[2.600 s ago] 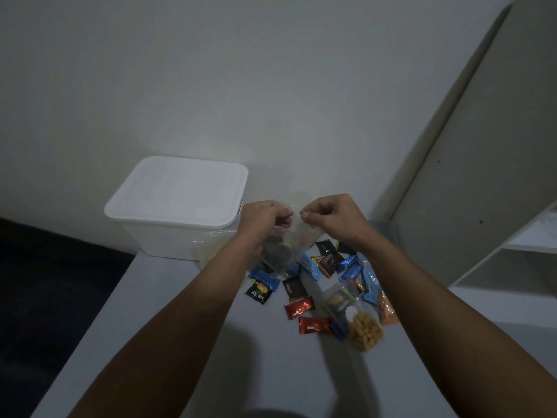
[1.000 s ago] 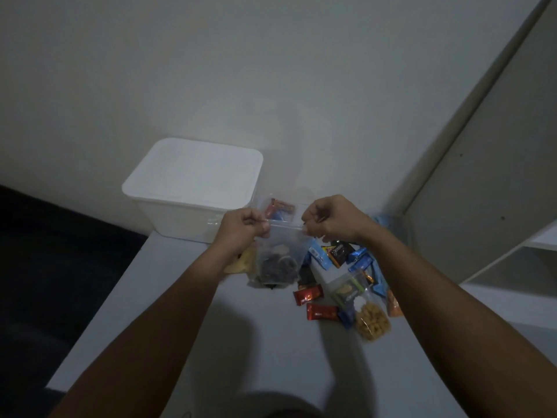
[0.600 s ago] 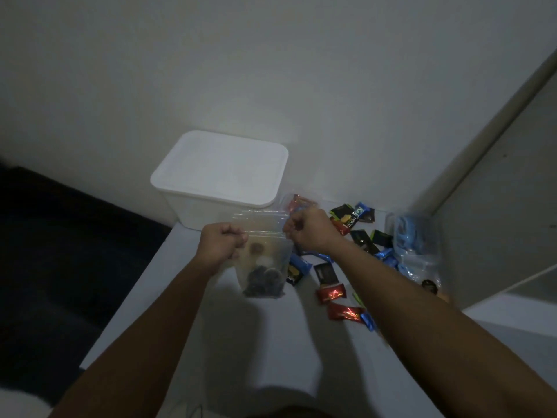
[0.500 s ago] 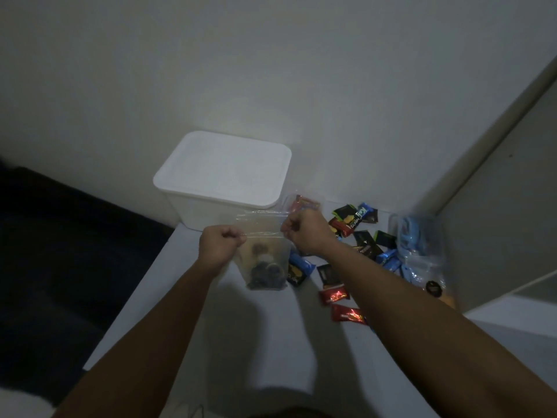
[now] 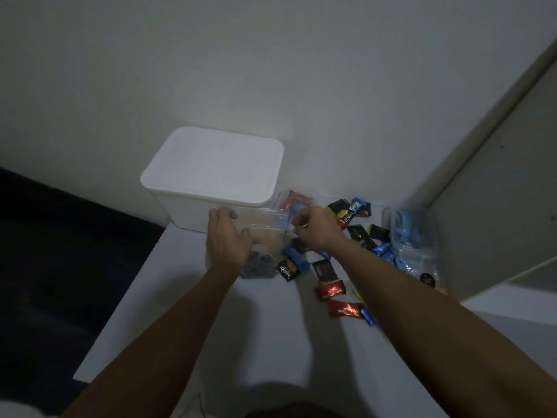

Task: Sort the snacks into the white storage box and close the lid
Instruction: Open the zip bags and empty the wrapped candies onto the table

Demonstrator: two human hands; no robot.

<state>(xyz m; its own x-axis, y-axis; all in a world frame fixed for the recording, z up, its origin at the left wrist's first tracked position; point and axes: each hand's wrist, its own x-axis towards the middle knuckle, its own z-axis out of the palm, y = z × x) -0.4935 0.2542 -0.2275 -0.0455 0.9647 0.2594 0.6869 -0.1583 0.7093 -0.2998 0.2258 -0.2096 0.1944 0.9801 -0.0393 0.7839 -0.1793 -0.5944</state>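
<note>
My left hand (image 5: 226, 240) and right hand (image 5: 313, 225) both pinch a clear bag (image 5: 261, 236) of snacks — the box (image 5: 211, 173) sits lidded just behind.

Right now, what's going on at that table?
A person holds a clear zip bag of snacks at the table's far end. The left hand lies over the bag's side; the right hand pinches its top corner. The white storage box sits just behind with its lid on. Loose wrapped snacks lie scattered to the right, none boxed yet.
</note>
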